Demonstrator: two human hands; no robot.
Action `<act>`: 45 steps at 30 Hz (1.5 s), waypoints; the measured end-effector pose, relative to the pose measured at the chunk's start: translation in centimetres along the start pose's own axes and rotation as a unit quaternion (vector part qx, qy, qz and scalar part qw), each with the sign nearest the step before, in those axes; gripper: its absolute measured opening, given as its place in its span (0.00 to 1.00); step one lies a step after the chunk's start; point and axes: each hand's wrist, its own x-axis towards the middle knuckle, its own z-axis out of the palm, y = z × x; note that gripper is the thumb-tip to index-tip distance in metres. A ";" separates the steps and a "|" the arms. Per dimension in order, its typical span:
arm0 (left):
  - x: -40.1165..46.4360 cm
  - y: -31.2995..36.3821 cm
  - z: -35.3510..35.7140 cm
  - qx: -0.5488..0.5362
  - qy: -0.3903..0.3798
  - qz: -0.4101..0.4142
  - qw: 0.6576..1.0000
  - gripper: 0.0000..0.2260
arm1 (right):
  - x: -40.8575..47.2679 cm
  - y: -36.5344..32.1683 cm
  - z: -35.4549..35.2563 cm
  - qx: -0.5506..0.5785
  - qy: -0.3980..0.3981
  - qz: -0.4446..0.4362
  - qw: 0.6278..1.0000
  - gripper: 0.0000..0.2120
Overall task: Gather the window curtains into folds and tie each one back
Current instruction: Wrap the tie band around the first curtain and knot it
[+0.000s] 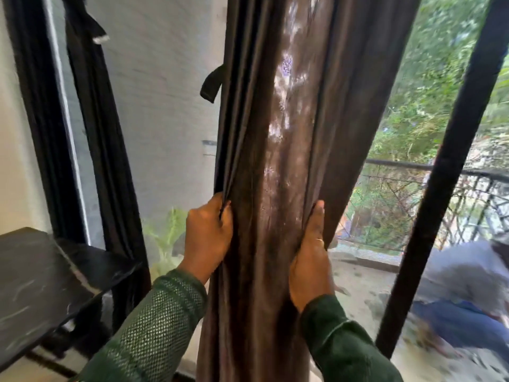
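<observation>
left hand fingers curl round gathered left-edge pleats | right hand fingers pinch right fold | brown curtain hangs mid-window: soft, limp, likely slippery, weighty; grip bunched folds | tie-back strap dangles above

A dark marble-patterned shelf juts out at the left, beside the window frame.

Off to the left of the fingers, lower down, there's a dark marble-looking desk against the black window frame. A pale green plant sits just left of the fingers, outside the glass. To the right there's a balcony railing, leafy trees, and a blurry crouched person.
</observation>
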 end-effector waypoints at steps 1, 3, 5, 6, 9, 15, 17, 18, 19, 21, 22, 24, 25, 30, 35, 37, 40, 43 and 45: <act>-0.3 0.6 0.2 -0.004 0.000 -0.001 1.000 0.04 | -0.4 -0.2 -0.2 -0.001 -0.022 -0.006 1.000 0.48; -0.7 1.7 0.7 -0.020 -0.002 -0.007 1.000 0.04 | -0.8 -0.4 -0.4 -0.022 -0.059 -0.003 0.998 0.46; -1.1 2.6 1.0 -0.029 -0.007 -0.005 1.000 0.03 | -0.7 -0.8 -0.5 -0.054 -0.087 0.003 0.995 0.47; -1.1 3.1 1.1 -0.026 -0.007 -0.001 1.000 0.04 | -0.6 -1.0 -0.6 -0.064 -0.097 0.008 0.993 0.47; -1.2 3.9 1.5 -0.026 -0.009 0.008 1.000 0.04 | -0.6 -1.4 -0.6 -0.086 -0.127 0.005 0.988 0.48; -1.5 4.2 2.1 -0.064 -0.006 0.000 0.998 0.08 | -1.6 -1.8 1.2 -0.060 -0.178 -0.018 0.982 0.46; -1.6 4.2 2.1 -0.094 -0.010 -0.010 0.995 0.11 | -2.4 -1.8 2.0 -0.044 -0.205 -0.022 0.977 0.43; -1.7 4.3 2.2 -0.110 -0.015 -0.015 0.994 0.12 | -2.6 -1.7 2.4 -0.031 -0.224 -0.016 0.974 0.40; -1.7 4.3 2.2 -0.124 -0.021 -0.018 0.992 0.14 | -2.9 -1.6 2.8 -0.020 -0.234 -0.016 0.972 0.36; -1.9 4.5 2.1 -0.131 -0.037 -0.016 0.991 0.16 | -3.0 -1.4 3.1 -0.031 -0.244 -0.030 0.969 0.29; -1.8 4.4 2.0 -0.121 -0.039 -0.010 0.992 0.16 | -2.9 -1.4 3.2 -0.051 -0.250 -0.036 0.966 0.28; -1.6 3.7 1.9 -0.075 -0.023 0.003 0.997 0.11 | -2.8 -1.3 3.3 -0.068 -0.260 -0.070 0.961 0.30; -1.3 3.2 1.7 -0.049 -0.008 0.007 0.999 0.09 | -2.9 -1.1 3.3 -0.063 -0.260 -0.094 0.959 0.32; -0.5 0.8 -0.1 -0.006 0.023 -0.003 1.000 0.09 | -0.7 1.0 0.5 -0.058 0.151 -0.231 0.959 0.30; -0.3 0.1 -1.8 -0.002 0.006 0.002 1.000 0.09 | 4.5 3.4 -3.4 0.161 0.182 0.044 0.969 0.30; -0.2 0.0 -2.1 -0.005 -0.004 0.011 1.000 0.09 | 4.6 3.6 -3.3 0.181 0.132 0.092 0.970 0.32; -0.2 -0.1 -2.3 -0.002 -0.013 0.007 1.000 0.08 | 3.2 3.5 -1.8 0.123 0.211 -0.009 0.970 0.31; -0.2 -0.2 -2.7 0.021 -0.012 -0.002 1.000 0.07 | 2.4 3.5 0.1 0.182 0.127 -0.013 0.975 0.30; -0.3 -0.4 -3.4 0.025 -0.003 -0.004 1.000 0.07 | 2.8 3.1 0.6 0.299 0.012 0.051 0.953 0.33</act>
